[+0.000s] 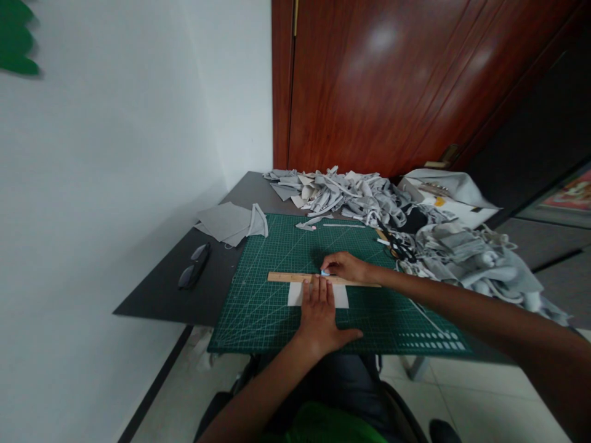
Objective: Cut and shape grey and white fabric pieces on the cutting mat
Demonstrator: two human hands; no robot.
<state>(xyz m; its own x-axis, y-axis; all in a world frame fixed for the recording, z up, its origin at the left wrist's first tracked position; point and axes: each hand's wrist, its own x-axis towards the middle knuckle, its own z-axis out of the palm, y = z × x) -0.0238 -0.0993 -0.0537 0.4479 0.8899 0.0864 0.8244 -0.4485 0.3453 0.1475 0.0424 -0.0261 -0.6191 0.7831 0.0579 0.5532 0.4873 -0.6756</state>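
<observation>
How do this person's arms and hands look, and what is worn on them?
The left hand and right hand are bare, without gloves. No sleeve, watch or bracelet shows along the left forearm or right forearm. Small details like rings cannot be made out.

No writing or numbers can be read

Dark-framed glasses (199,268) are lying on the black tabletop (157,295) at left; gray fabric scraps (339,191) are sitting heaped along its far side; a reddish-brown door (392,86) is standing behind, beside a white wall (138,123).
</observation>
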